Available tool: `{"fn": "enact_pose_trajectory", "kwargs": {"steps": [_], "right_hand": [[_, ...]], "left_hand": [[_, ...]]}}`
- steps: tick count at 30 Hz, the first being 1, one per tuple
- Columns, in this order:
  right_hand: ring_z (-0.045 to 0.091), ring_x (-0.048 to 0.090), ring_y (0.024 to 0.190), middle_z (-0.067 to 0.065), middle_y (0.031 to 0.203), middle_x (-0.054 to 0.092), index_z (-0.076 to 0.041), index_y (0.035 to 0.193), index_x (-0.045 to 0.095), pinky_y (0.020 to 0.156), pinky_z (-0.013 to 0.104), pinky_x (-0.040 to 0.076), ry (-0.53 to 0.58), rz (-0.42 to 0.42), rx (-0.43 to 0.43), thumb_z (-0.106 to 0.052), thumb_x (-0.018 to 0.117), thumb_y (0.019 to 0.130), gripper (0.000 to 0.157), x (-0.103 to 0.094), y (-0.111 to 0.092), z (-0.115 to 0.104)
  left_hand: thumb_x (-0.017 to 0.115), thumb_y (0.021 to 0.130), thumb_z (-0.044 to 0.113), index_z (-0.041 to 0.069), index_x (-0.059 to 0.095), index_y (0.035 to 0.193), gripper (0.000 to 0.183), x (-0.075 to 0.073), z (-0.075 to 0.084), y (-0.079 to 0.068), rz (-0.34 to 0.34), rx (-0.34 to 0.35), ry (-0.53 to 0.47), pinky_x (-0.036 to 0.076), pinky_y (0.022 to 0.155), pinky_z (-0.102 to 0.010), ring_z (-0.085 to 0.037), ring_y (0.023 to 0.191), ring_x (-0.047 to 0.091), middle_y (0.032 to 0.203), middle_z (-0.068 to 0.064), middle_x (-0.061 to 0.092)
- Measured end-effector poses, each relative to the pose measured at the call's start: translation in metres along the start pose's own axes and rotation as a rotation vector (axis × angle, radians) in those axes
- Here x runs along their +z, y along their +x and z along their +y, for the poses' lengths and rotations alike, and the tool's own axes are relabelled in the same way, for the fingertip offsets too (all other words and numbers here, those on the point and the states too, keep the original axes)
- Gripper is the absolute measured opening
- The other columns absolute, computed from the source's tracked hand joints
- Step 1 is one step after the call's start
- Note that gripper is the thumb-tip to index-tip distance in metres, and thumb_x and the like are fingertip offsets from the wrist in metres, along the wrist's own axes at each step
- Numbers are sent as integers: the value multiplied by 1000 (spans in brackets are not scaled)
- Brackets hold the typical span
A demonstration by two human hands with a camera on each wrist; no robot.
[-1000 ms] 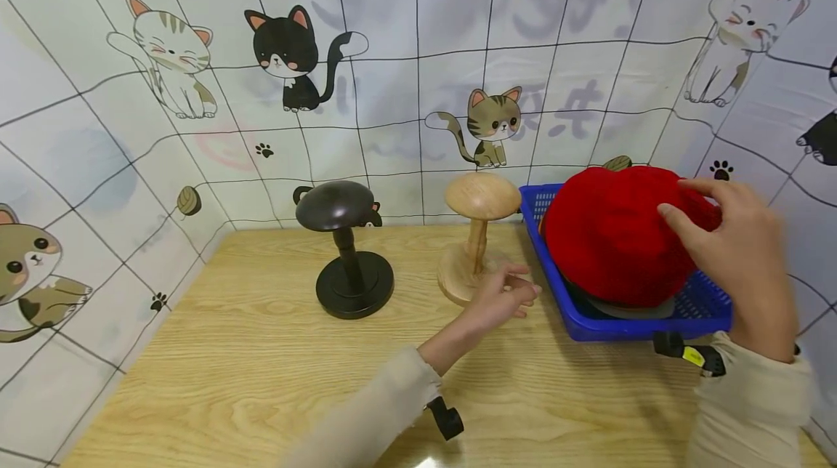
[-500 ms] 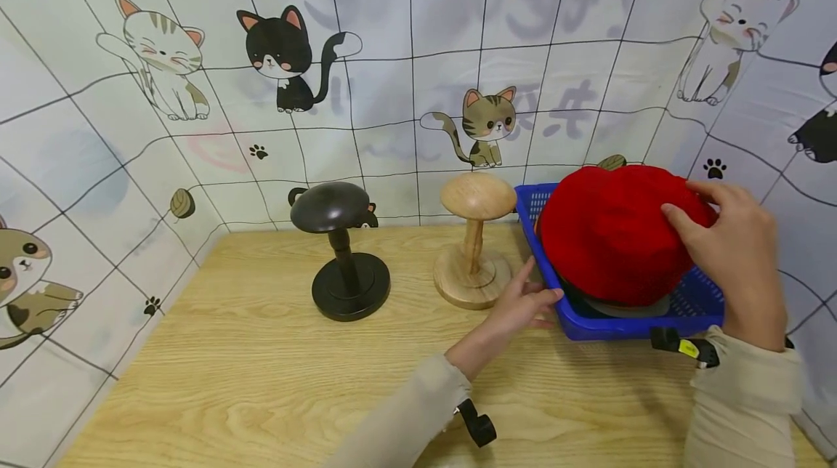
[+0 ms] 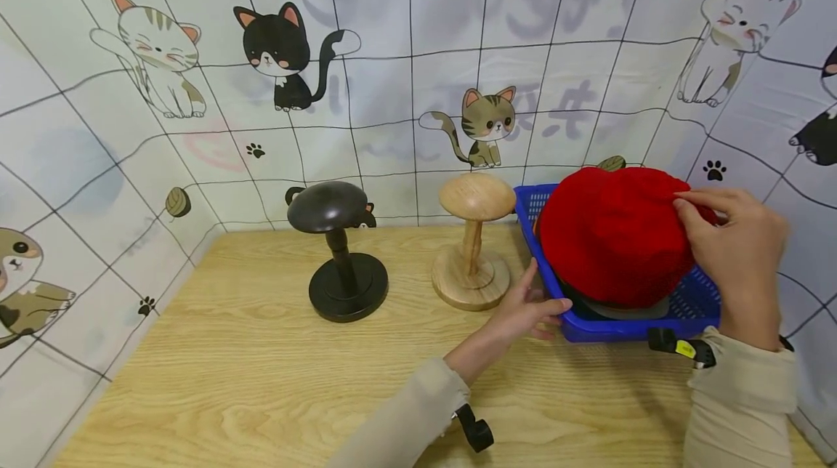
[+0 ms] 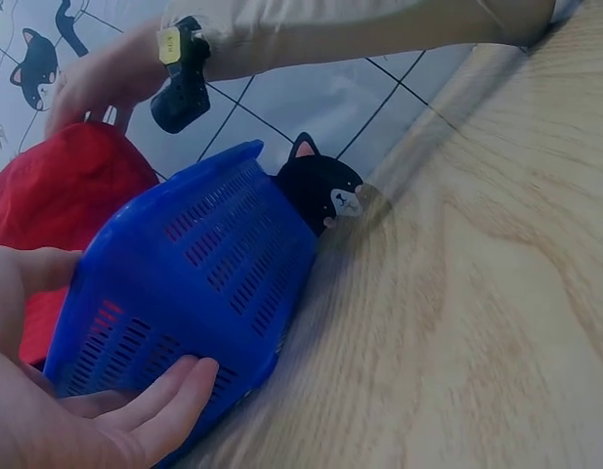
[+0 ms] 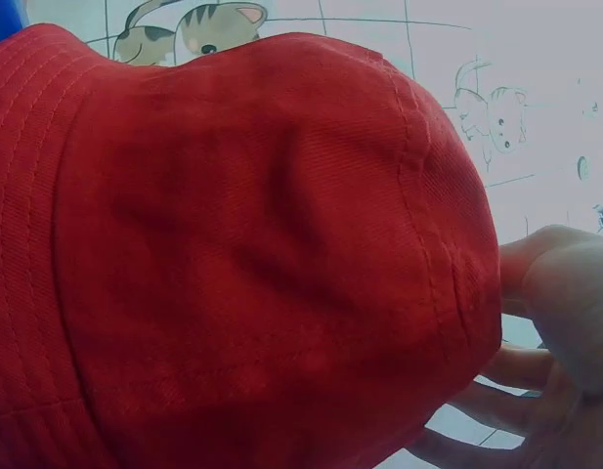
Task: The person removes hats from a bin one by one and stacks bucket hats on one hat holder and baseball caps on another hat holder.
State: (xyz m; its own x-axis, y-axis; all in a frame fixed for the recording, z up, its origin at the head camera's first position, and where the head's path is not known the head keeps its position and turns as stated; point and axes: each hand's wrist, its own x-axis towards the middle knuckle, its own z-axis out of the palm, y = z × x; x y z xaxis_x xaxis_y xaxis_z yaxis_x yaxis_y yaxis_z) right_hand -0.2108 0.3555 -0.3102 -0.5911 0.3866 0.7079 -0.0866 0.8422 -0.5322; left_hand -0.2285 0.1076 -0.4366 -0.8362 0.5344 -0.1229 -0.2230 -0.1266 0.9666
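Since a second ago, the left hand has moved from near the pale stand to the blue basket. A wood-grained table spans the lower frame; at right sits the basket, the left hand spread wide against it. Inside lies the red hat, pinched by the right hand.

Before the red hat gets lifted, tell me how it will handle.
The red hat is probably floppy, since it shows soft dents and creases. It looks light, being stitched cloth. Its matte weave suggests it won't slip easily.
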Motion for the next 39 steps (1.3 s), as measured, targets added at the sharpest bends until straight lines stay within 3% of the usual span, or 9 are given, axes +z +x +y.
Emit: {"fn": "enact_pose_trajectory", "kwargs": {"steps": [2,4,7,12,19,26,29,34,39], "right_hand": [[-31,37,86,-17,109,75,-5,110,80,74,-3,31,45,37,31,-28,73,95,28,0,0,0],[-30,42,85,-41,96,63,-5,107,81,71,-2,33,97,81,46,-26,75,93,26,0,0,-1],[-29,45,82,-56,83,47,0,103,81,70,0,33,157,129,32,-20,77,90,24,1,1,-3],[-31,47,81,-57,82,49,2,97,81,69,4,31,198,187,3,-18,76,88,22,3,1,-5],[-30,49,78,-50,82,52,-4,97,83,72,-1,38,202,267,44,-29,76,90,27,7,-1,-10],[-25,53,78,-23,90,75,-10,93,84,77,3,43,230,389,105,-29,73,90,23,15,-1,-24],[-20,56,80,-21,87,75,-8,92,84,75,6,43,300,444,104,-22,72,90,19,18,-2,-32],[-12,59,83,-30,83,67,-7,90,84,73,11,42,421,543,85,-15,70,91,16,21,-6,-45],[-7,58,82,-27,84,65,-8,89,84,72,13,44,468,632,97,-15,71,91,15,21,-8,-51]], "left_hand": [[75,96,21,37,16,165,93,0,0,0,-17,-1,0,59,88,-59,-30,103,74,140,-13,64],[74,96,22,39,15,165,92,-1,0,0,-30,-3,1,59,88,-58,-31,104,74,140,-13,64],[74,97,22,39,15,165,91,-3,0,0,-42,-6,0,60,86,-57,-32,106,74,140,-13,64],[74,97,23,42,17,164,91,-5,-1,-1,-43,-16,-11,61,86,-57,-32,106,74,143,-13,63],[75,96,22,43,19,163,90,-5,-1,-2,-33,-20,-25,60,86,-59,-38,109,74,143,-13,62],[75,96,22,42,20,164,90,-3,1,-4,-30,-19,-23,59,88,-59,-43,112,72,130,-8,69],[75,96,22,42,20,164,90,-3,2,-4,-29,-21,-22,59,88,-59,-42,111,72,129,-7,70],[76,95,22,42,20,164,90,-4,3,-5,-25,-29,-18,61,86,-56,-41,110,73,133,-9,68],[76,95,22,42,21,163,90,-4,3,-5,-26,-29,-17,61,86,-57,-41,109,73,125,-6,71]]}}
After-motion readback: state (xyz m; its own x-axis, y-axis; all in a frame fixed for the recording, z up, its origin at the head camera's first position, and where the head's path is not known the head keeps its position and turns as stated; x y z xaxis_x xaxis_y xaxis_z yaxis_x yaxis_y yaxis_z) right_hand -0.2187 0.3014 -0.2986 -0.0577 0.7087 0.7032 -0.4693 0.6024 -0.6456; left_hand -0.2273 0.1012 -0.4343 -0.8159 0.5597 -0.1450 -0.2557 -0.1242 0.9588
